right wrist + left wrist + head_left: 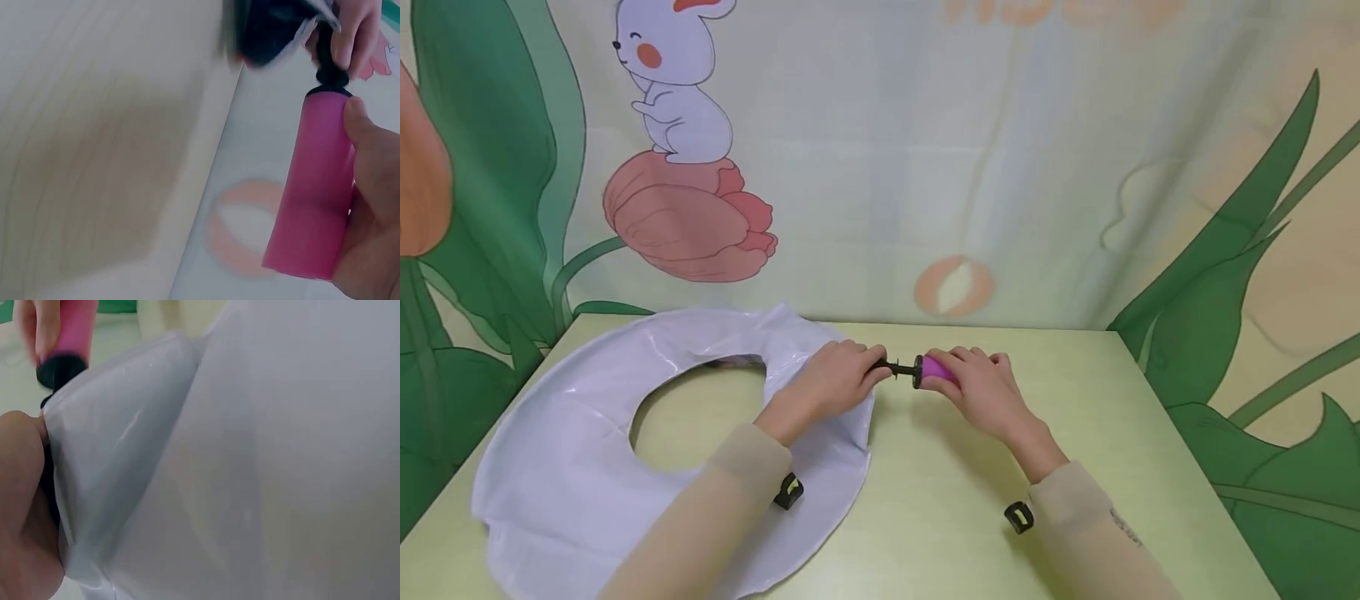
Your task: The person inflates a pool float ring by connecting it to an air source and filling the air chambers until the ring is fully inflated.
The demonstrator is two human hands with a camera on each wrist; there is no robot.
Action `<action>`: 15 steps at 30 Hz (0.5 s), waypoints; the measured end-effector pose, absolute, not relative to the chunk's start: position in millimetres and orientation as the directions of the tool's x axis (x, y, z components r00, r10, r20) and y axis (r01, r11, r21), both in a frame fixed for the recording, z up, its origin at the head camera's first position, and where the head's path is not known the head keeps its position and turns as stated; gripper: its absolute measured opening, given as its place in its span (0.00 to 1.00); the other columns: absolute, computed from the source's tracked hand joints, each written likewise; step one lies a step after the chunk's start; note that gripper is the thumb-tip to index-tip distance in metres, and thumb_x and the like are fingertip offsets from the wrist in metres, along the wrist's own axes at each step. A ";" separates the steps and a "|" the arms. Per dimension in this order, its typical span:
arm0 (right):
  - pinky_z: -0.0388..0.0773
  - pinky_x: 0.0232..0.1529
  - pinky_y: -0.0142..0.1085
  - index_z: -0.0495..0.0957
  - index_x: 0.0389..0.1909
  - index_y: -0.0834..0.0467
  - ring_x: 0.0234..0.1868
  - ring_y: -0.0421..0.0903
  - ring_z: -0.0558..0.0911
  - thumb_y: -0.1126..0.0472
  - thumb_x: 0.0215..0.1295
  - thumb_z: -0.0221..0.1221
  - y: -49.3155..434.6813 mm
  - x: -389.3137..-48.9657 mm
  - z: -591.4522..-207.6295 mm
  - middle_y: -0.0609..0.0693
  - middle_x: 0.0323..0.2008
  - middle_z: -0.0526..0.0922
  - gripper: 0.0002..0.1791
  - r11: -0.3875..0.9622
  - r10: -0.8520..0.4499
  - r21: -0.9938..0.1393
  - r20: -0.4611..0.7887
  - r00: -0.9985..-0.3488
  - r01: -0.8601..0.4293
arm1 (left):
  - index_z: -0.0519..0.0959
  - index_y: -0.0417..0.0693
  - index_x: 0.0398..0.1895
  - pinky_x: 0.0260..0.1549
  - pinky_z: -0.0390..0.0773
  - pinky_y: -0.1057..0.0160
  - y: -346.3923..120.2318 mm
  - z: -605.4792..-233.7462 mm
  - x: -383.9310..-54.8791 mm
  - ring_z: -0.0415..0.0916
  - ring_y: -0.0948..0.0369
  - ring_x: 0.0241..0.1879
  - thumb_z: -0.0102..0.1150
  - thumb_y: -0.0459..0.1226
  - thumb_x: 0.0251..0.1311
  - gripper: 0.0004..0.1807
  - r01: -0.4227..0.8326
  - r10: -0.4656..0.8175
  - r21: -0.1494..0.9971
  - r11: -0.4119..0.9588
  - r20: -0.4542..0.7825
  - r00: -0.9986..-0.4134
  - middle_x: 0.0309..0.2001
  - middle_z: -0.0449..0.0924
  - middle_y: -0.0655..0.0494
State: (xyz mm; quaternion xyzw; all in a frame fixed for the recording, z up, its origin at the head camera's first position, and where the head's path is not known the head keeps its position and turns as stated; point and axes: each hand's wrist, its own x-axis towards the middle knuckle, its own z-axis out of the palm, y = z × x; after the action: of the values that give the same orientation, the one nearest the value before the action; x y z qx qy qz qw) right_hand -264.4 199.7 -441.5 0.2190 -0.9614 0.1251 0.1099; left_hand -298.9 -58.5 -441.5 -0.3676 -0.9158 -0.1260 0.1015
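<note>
A hand air pump with a pink barrel (312, 181) and a black end and shaft is held level between the hands above the table. My left hand (835, 379) grips the black handle (325, 53) at one end. Around the pink barrel curl the fingers of my right hand (988, 396). A pale, wrinkled inflatable swim ring (572, 433) lies under my left forearm. Its raised edge (119, 437) comes right up against the left hand in the left wrist view. Whether the pump joins the ring is hidden.
The light yellow table (940, 517) carries the ring on its left side. Behind stands a printed curtain (865, 167) with a rabbit, tulips and leaves. Black clips (1019, 517) sit at both sleeve cuffs. A dark, blurred patch (275, 31) shows near the left hand.
</note>
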 end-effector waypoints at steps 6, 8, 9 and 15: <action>0.61 0.50 0.53 0.77 0.67 0.48 0.50 0.50 0.77 0.38 0.71 0.61 227.5 -263.6 -439.7 0.49 0.53 0.82 0.30 0.880 -0.358 -0.235 0.245 -0.901 -0.414 | 0.73 0.50 0.36 0.33 0.72 0.53 -81.0 -440.6 -300.7 0.72 0.55 0.29 0.54 0.46 0.77 0.12 0.664 0.611 0.174 0.727 0.275 -0.742 0.24 0.68 0.59; 0.61 0.50 0.53 0.76 0.67 0.49 0.51 0.51 0.77 0.37 0.71 0.60 222.6 -263.8 -439.8 0.50 0.54 0.82 0.30 0.881 -0.368 -0.217 0.247 -0.897 -0.421 | 0.73 0.49 0.37 0.33 0.72 0.52 -75.5 -440.4 -299.0 0.74 0.54 0.29 0.53 0.46 0.77 0.12 0.674 0.622 0.165 0.721 0.275 -0.733 0.24 0.69 0.58; 0.61 0.49 0.53 0.76 0.67 0.48 0.51 0.51 0.77 0.37 0.72 0.59 217.1 -264.3 -439.5 0.50 0.53 0.82 0.30 0.879 -0.379 -0.202 0.256 -0.889 -0.433 | 0.73 0.49 0.37 0.33 0.72 0.52 -70.7 -440.0 -297.9 0.74 0.53 0.30 0.52 0.47 0.78 0.13 0.680 0.628 0.156 0.717 0.279 -0.726 0.25 0.69 0.57; 0.62 0.46 0.52 0.78 0.65 0.46 0.50 0.52 0.77 0.34 0.72 0.55 184.1 -265.0 -440.7 0.48 0.52 0.82 0.29 0.877 -0.405 -0.133 0.315 -0.859 -0.462 | 0.73 0.49 0.39 0.34 0.73 0.51 -48.0 -441.0 -293.7 0.75 0.52 0.31 0.51 0.48 0.79 0.13 0.678 0.628 0.130 0.724 0.284 -0.725 0.27 0.71 0.55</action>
State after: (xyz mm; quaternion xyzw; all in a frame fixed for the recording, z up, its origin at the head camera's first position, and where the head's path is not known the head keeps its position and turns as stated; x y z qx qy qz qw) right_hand -265.0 184.1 -440.7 0.2261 -0.9586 0.1022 0.1399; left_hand -293.7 -48.0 -441.0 -0.3542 -0.9217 -0.1129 0.1106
